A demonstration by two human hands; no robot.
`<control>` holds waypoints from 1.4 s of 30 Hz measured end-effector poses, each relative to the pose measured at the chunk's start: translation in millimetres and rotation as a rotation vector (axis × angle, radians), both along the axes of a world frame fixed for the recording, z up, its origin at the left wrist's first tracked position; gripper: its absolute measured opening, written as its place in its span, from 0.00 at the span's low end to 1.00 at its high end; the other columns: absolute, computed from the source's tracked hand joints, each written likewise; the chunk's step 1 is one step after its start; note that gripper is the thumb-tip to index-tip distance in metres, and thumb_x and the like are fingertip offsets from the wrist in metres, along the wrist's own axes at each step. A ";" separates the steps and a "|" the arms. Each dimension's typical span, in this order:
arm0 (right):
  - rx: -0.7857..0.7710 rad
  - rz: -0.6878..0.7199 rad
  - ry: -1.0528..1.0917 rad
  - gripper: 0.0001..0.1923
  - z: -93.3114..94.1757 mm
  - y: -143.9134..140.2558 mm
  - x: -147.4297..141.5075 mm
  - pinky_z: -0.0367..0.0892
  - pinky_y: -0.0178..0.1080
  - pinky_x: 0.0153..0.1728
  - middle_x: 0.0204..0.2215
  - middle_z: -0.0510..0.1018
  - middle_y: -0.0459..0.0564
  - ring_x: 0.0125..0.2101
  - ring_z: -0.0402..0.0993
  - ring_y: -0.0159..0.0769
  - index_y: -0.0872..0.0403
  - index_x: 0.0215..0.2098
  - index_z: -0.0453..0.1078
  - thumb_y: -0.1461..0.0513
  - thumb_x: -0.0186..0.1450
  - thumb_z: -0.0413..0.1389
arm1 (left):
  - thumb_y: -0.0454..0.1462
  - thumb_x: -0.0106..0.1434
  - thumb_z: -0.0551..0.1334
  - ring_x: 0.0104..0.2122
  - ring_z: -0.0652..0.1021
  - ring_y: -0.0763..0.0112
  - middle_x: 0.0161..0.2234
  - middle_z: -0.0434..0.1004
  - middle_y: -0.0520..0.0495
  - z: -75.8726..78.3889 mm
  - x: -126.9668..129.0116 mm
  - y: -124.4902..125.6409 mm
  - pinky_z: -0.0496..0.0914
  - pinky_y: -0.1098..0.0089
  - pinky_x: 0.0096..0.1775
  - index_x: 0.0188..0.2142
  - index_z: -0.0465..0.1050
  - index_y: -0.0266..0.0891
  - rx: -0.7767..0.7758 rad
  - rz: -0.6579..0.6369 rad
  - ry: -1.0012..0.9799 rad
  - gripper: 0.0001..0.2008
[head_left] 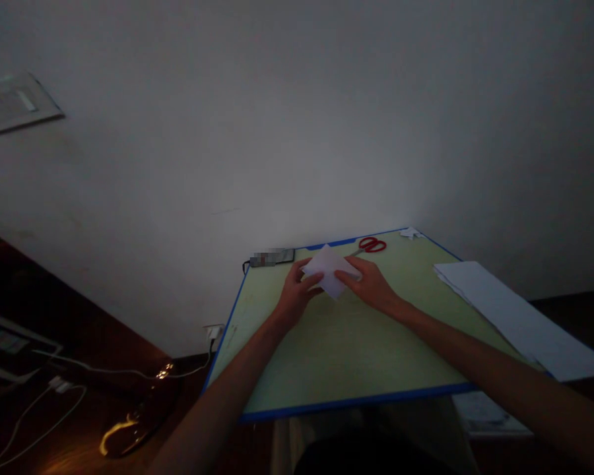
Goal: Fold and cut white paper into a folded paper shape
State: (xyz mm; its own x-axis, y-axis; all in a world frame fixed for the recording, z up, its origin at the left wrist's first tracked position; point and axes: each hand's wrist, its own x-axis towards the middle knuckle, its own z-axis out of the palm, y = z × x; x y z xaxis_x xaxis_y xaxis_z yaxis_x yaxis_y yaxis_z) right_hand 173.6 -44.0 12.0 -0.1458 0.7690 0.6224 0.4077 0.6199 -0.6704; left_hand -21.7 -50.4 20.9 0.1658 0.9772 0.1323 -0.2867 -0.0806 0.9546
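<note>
We see both hands out over the far part of the table (336, 356), a pale green top with a blue edge, and between them a folded white paper (329, 269). The left hand (294, 295) presses on the paper's left side, fingers curled over its edge and thumb tucked under the lower corner, so it is closed on the sheet. The right hand (371, 282) lies flatter on the paper's right side, fingertips pinning the fold down and pointing toward the left hand; it is clamped on the paper too, though the dim light keeps us from saying just how each finger sits. The paper rests on the table, one corner pointing toward the wall and one toward us. Just beyond the right hand we spot red scissors (372, 245) lying flat near the back edge, and past them, at the far corner, a small white scrap (410, 233). A dark cable box (272, 257), blurred, sits at the back left corner, near the left hand. Well apart on the right, a stack of white sheets (515, 320) stretches along the table's side and overhangs the near edge. Cords (39, 402) trail over the dark floor at left.
</note>
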 end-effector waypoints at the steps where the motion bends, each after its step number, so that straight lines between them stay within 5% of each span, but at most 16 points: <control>1: 0.009 -0.022 0.005 0.13 -0.7 1.7 1.2 0.72 0.45 0.40 0.38 0.83 0.56 0.36 0.78 0.45 0.57 0.42 0.77 0.56 0.66 0.57 | 0.40 0.53 0.75 0.45 0.79 0.60 0.48 0.75 0.44 0.8 0.4 -0.9 0.79 0.54 0.46 0.51 0.69 0.42 -0.001 -0.029 -0.001 0.28; 4: 0.000 -0.047 0.030 0.13 -0.2 4.8 4.0 0.72 0.46 0.41 0.38 0.83 0.56 0.37 0.78 0.46 0.56 0.42 0.77 0.56 0.65 0.58 | 0.42 0.53 0.75 0.45 0.80 0.58 0.48 0.76 0.42 2.2 1.6 -3.8 0.79 0.50 0.45 0.48 0.70 0.39 0.031 -0.084 0.027 0.26; 10: -0.018 0.022 0.085 0.16 8.4 2.5 6.4 0.74 0.45 0.41 0.42 0.83 0.53 0.39 0.79 0.44 0.54 0.47 0.76 0.55 0.64 0.61 | 0.46 0.53 0.75 0.37 0.81 0.61 0.38 0.79 0.43 1.0 -0.6 -3.5 0.82 0.55 0.39 0.37 0.73 0.33 0.056 0.028 0.126 0.21; 17: 0.217 0.043 -0.204 0.12 6.7 -0.9 8.1 0.72 0.49 0.49 0.43 0.80 0.55 0.45 0.77 0.46 0.53 0.48 0.74 0.60 0.67 0.58 | 0.46 0.51 0.75 0.34 0.83 0.60 0.35 0.81 0.44 -2.5 -1.1 -1.9 0.83 0.56 0.34 0.38 0.67 0.37 0.010 0.066 0.133 0.24; 28: 0.190 0.034 -0.082 0.09 8.3 -0.9 6.0 0.72 0.44 0.43 0.39 0.82 0.53 0.39 0.78 0.43 0.53 0.44 0.76 0.59 0.68 0.58 | 0.47 0.57 0.72 0.36 0.82 0.61 0.42 0.78 0.39 4.5 4.3 -7.8 0.82 0.54 0.37 0.43 0.69 0.36 -0.023 0.099 0.107 0.22; 32: 0.171 0.111 -0.056 0.09 11.2 -4.9 4.1 0.72 0.42 0.40 0.37 0.81 0.51 0.37 0.77 0.40 0.53 0.44 0.76 0.59 0.68 0.59 | 0.42 0.57 0.71 0.36 0.82 0.62 0.44 0.77 0.39 4.5 5.9 -5.7 0.80 0.53 0.43 0.43 0.69 0.35 -0.087 0.080 0.001 0.20; 37: 0.268 0.029 0.007 0.09 7.8 3.2 7.4 0.73 0.44 0.43 0.39 0.82 0.51 0.40 0.78 0.42 0.53 0.45 0.77 0.63 0.67 0.60 | 0.30 0.48 0.66 0.37 0.79 0.66 0.39 0.78 0.44 0.0 3.4 -1.5 0.77 0.63 0.39 0.41 0.71 0.36 -0.080 0.039 -0.103 0.18; 42: 0.376 -0.003 -0.078 0.15 6.4 9.6 14.5 0.72 0.49 0.49 0.45 0.79 0.54 0.46 0.76 0.43 0.49 0.51 0.78 0.67 0.70 0.55 | 0.30 0.46 0.69 0.35 0.78 0.65 0.37 0.79 0.44 -1.8 3.4 -1.5 0.74 0.66 0.37 0.39 0.73 0.35 -0.106 0.005 -0.085 0.18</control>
State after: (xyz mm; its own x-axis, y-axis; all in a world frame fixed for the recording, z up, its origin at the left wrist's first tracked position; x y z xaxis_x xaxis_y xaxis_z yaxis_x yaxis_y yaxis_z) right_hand 188.1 -34.4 18.4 -0.2019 0.4896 0.8483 0.4504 0.8155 -0.3635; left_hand -18.2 -51.9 19.1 0.1534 0.9873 0.0417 -0.3663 0.0176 0.9303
